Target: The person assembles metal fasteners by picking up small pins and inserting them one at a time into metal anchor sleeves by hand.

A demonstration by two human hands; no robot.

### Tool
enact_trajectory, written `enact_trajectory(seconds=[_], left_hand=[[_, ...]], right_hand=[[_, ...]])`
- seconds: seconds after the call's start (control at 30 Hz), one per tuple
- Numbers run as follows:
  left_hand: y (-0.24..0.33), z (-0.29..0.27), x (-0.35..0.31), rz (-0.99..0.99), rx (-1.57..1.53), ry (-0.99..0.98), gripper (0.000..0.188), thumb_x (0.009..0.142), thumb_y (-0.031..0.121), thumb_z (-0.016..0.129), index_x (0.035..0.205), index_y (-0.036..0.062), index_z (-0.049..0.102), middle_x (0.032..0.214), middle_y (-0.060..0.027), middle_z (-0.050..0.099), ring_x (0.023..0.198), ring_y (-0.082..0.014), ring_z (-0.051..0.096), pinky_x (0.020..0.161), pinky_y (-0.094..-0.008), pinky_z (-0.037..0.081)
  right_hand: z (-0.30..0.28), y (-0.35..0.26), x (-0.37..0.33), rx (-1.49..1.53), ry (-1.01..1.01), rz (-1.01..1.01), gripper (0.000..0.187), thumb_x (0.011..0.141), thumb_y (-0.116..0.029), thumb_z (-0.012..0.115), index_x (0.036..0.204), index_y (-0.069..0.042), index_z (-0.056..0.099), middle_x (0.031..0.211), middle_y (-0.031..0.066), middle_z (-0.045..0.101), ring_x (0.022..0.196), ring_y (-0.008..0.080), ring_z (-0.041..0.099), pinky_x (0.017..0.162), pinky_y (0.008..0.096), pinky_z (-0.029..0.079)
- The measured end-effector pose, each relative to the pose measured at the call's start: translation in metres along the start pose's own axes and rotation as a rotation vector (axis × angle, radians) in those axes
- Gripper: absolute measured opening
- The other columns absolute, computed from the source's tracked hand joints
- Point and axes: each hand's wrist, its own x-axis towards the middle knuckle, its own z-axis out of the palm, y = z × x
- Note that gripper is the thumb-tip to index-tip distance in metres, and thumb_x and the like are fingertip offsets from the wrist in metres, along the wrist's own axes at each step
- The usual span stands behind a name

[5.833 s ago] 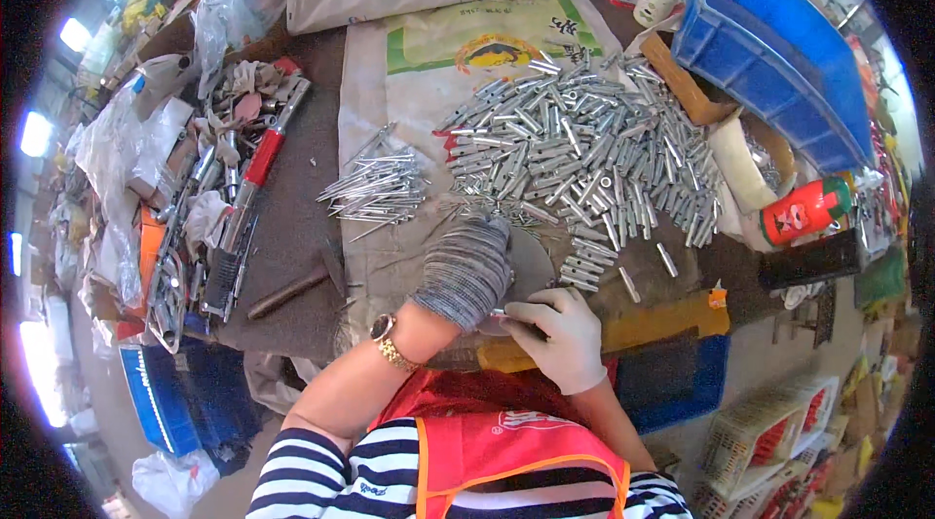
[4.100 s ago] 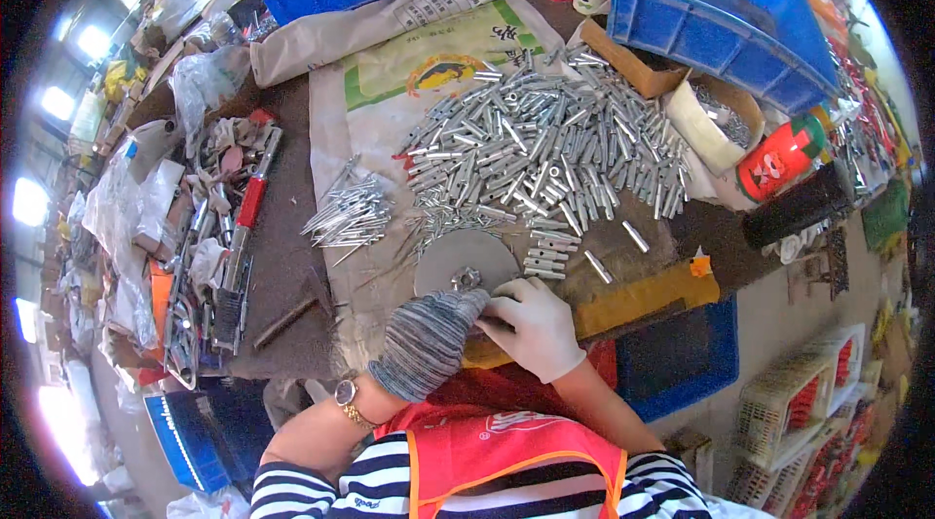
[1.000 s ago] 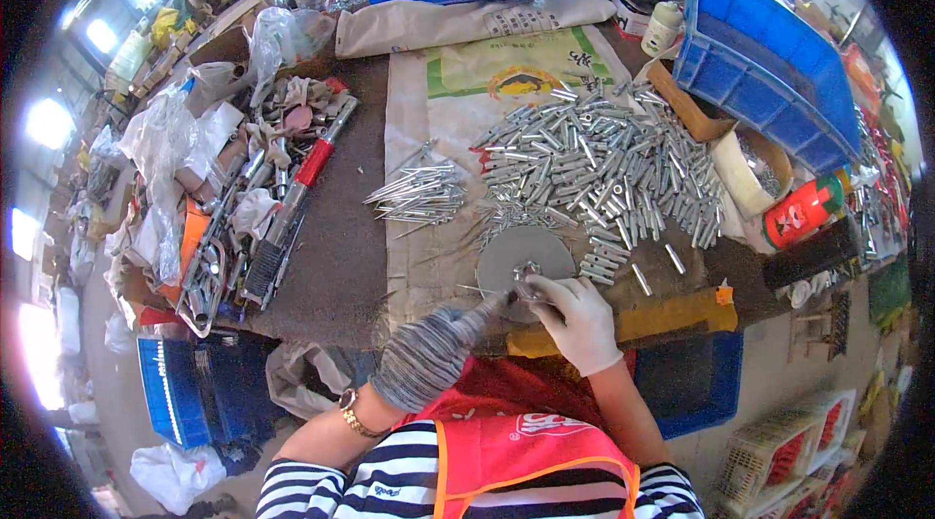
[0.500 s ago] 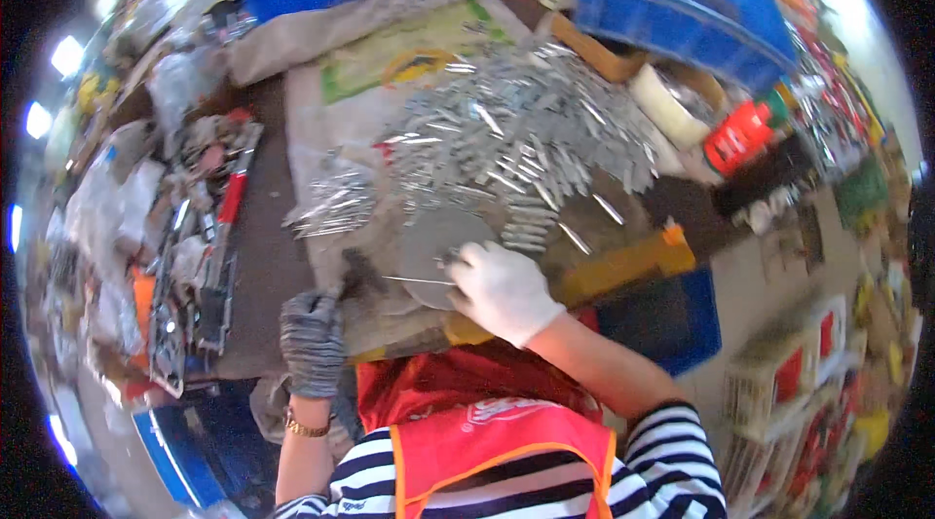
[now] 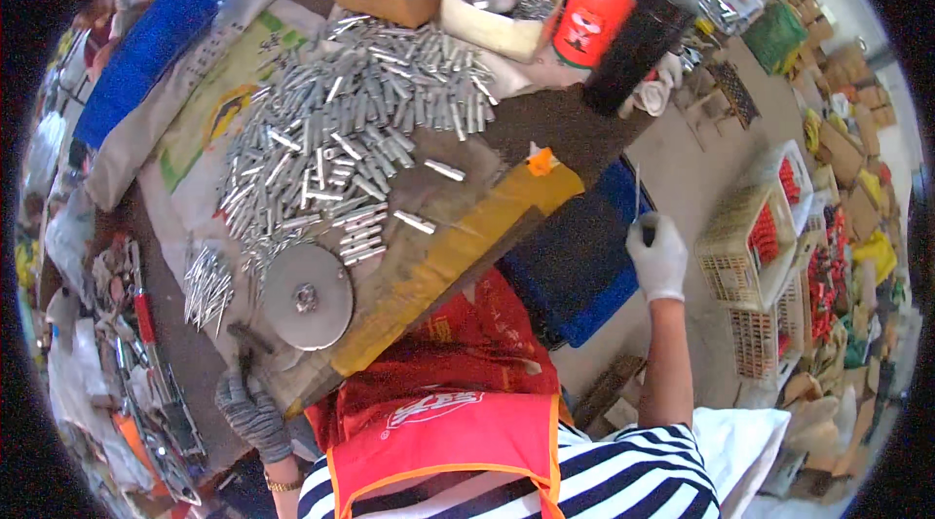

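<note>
Head view: the brown surface [image 5: 536, 125], roughly level a second ago, now slants across the frame, bearing the heap of metal sleeves [image 5: 360, 120]. A blue bin [image 5: 596, 310] sits below its edge. The grey disc [image 5: 310, 264], partly covered by the right hand [image 5: 661, 256] half a second earlier, shows whole. The left hand [image 5: 253, 412], in grey knit, stays by the hammer [image 5: 250, 336], fingers curled; whether they grip it I cannot tell. White-gloved, the right hand has swung out beside the bin, fingers nearly closed, pinching a thin metal rod [image 5: 638, 192].
</note>
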Motion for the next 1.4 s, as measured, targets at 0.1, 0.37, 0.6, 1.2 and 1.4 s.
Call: enact_trajectory(seconds=[0.1, 0.37, 0.6, 1.2, 1.4], left_hand=[[-0.004, 0.004, -0.002, 0.020, -0.033, 0.040, 0.037, 0.098, 0.022, 0.061, 0.132, 0.0052, 0.062, 0.124, -0.0187, 0.062, 0.118, -0.0372, 0.055, 0.105, -0.0475, 0.042], [-0.011, 0.007, -0.004, -0.047, 0.014, -0.023, 0.037, 0.099, 0.020, 0.059, 0.133, 0.0045, 0.063, 0.124, -0.0201, 0.062, 0.115, -0.0359, 0.057, 0.104, -0.0470, 0.043], [-0.004, 0.002, 0.000, -0.167, 0.073, -0.067, 0.038, 0.097, 0.017, 0.059, 0.134, 0.0043, 0.062, 0.123, -0.0198, 0.062, 0.115, -0.0362, 0.057, 0.104, -0.0458, 0.043], [0.082, -0.067, 0.124, 0.153, -0.218, 0.103, 0.040, 0.095, 0.022, 0.063, 0.132, 0.0060, 0.062, 0.121, -0.0150, 0.061, 0.116, -0.0340, 0.055, 0.101, -0.0444, 0.044], [0.270, -0.068, 0.273, 0.586, -0.733, -0.004, 0.032, 0.089, 0.008, 0.068, 0.121, 0.0088, 0.068, 0.113, -0.0165, 0.066, 0.104, -0.0323, 0.064, 0.091, -0.0400, 0.051]], right_hand=[[0.052, 0.079, -0.034, -0.176, -0.387, 0.153, 0.026, 0.082, -0.027, 0.073, 0.097, -0.006, 0.068, 0.098, 0.0214, 0.070, 0.093, 0.0411, 0.067, 0.082, 0.0495, 0.053], [0.181, 0.137, -0.098, -0.439, -1.094, -0.090, 0.030, 0.082, -0.025, 0.070, 0.101, -0.004, 0.074, 0.104, 0.0237, 0.071, 0.101, 0.0404, 0.069, 0.086, 0.0479, 0.056], [0.224, 0.144, -0.125, -0.373, -1.135, -0.115, 0.026, 0.084, -0.016, 0.061, 0.102, -0.004, 0.074, 0.105, 0.0233, 0.072, 0.099, 0.0389, 0.070, 0.084, 0.0475, 0.057], [0.051, 0.016, -0.016, 0.299, 0.056, -0.008, 0.015, 0.094, -0.011, 0.064, 0.105, -0.001, 0.067, 0.099, 0.0170, 0.070, 0.090, 0.0326, 0.069, 0.082, 0.0382, 0.054], [0.004, -0.108, 0.056, 0.507, 0.174, -0.217, 0.026, 0.095, -0.004, 0.061, 0.120, 0.000, 0.063, 0.113, 0.0146, 0.068, 0.097, 0.0240, 0.068, 0.087, 0.0328, 0.054]])
